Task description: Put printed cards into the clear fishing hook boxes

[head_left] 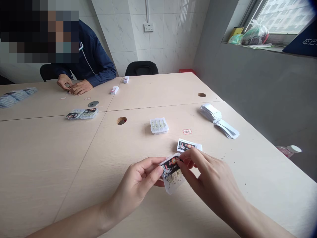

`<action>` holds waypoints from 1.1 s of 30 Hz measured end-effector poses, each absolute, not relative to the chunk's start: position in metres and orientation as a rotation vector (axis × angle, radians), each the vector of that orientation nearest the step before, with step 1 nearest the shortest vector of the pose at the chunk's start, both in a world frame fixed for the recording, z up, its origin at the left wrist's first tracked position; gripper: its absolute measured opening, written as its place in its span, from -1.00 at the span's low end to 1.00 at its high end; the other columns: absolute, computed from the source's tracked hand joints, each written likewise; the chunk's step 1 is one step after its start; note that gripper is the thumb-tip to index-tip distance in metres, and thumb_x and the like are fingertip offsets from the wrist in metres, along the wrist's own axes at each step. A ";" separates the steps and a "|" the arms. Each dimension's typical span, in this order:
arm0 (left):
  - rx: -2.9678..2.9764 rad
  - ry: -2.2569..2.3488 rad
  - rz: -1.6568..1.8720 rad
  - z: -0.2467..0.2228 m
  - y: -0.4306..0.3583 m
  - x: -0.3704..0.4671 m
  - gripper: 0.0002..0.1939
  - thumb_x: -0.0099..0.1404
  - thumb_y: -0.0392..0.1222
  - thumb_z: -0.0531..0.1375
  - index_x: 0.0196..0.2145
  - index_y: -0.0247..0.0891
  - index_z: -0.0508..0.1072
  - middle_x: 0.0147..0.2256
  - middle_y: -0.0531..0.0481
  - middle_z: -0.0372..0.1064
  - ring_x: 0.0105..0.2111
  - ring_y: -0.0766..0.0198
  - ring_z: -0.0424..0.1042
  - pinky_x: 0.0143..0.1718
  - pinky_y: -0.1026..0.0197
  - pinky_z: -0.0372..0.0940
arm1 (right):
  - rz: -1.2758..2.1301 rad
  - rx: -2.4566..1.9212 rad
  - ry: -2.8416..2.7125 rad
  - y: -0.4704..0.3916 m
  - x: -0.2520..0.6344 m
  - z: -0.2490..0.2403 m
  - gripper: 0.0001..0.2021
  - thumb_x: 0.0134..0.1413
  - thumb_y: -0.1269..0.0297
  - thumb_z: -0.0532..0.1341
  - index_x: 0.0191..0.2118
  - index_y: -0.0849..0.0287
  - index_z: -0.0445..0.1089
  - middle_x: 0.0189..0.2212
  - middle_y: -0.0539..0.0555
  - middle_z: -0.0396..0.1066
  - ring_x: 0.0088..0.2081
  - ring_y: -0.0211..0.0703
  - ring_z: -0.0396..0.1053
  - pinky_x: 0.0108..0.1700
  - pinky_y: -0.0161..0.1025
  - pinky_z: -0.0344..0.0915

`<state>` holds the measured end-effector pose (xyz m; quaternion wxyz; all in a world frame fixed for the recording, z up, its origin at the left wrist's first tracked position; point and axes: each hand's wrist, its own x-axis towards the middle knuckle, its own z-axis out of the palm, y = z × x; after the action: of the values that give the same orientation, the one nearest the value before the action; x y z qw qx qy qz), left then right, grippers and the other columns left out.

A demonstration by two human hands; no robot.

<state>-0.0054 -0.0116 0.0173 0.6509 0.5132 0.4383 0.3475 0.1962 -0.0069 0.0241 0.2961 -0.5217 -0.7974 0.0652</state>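
Note:
My left hand (141,180) and my right hand (203,172) together hold a small clear plastic box (172,175) of fish hooks just above the table. A black printed label card (170,163) lies over the box's top, pinched between my left thumb and my right fingertips. Another black label card (189,145) lies flat on the table just beyond my right hand. A second clear hook box (158,126) stands further out, and a small red-and-white sticker (187,131) lies to its right.
The light wooden table (74,158) has round cable holes (121,120). Stacks of white cards (218,119) lie at the right. Across at the left a person in a dark blue top (89,56) handles small items, with hook boxes (81,114) before them. Window sill at upper right.

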 end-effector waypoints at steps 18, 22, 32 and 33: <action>1.172 0.998 0.785 0.017 -0.011 -0.006 -0.72 0.37 -0.08 0.11 -0.01 -0.11 0.47 -0.11 0.03 0.49 -0.17 0.25 0.46 -0.20 0.28 0.46 | 0.156 -1.402 -2.117 -0.006 0.197 0.022 -0.88 0.22 0.25 0.13 -0.34 0.14 0.30 -0.52 -0.07 0.41 -0.67 -0.37 0.19 -0.56 -0.37 0.05; 1.167 0.989 0.789 0.017 -0.012 -0.006 -0.72 0.38 -0.08 0.10 -0.01 -0.10 0.47 -0.10 0.04 0.49 -0.18 0.25 0.47 -0.20 0.28 0.46 | 0.157 -1.418 -2.130 -0.006 0.197 0.022 -0.87 0.23 0.25 0.11 -0.34 0.14 0.29 -0.51 -0.07 0.40 -0.65 -0.36 0.20 -0.55 -0.37 0.04; 1.167 0.993 0.789 0.017 -0.011 -0.005 -0.72 0.38 -0.09 0.10 -0.01 -0.11 0.46 -0.08 0.03 0.49 -0.18 0.25 0.48 -0.19 0.27 0.46 | 0.129 -1.440 -2.131 -0.005 0.198 0.022 -0.83 0.27 0.29 0.04 -0.37 0.13 0.25 -0.57 -0.08 0.33 -0.64 -0.35 0.17 -0.56 -0.37 -0.03; 1.166 0.993 0.788 0.017 -0.011 -0.005 -0.72 0.38 -0.09 0.10 0.00 -0.12 0.46 -0.07 0.02 0.48 -0.17 0.25 0.48 -0.19 0.27 0.46 | 0.132 -1.440 -2.132 -0.005 0.198 0.021 -0.83 0.27 0.28 0.04 -0.37 0.13 0.25 -0.57 -0.09 0.33 -0.63 -0.35 0.17 -0.56 -0.37 -0.03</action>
<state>-0.0048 -0.0114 0.0172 0.6516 0.5134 0.4374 0.3470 0.1980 -0.0050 0.0213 0.2792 -0.5367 -0.7947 0.0490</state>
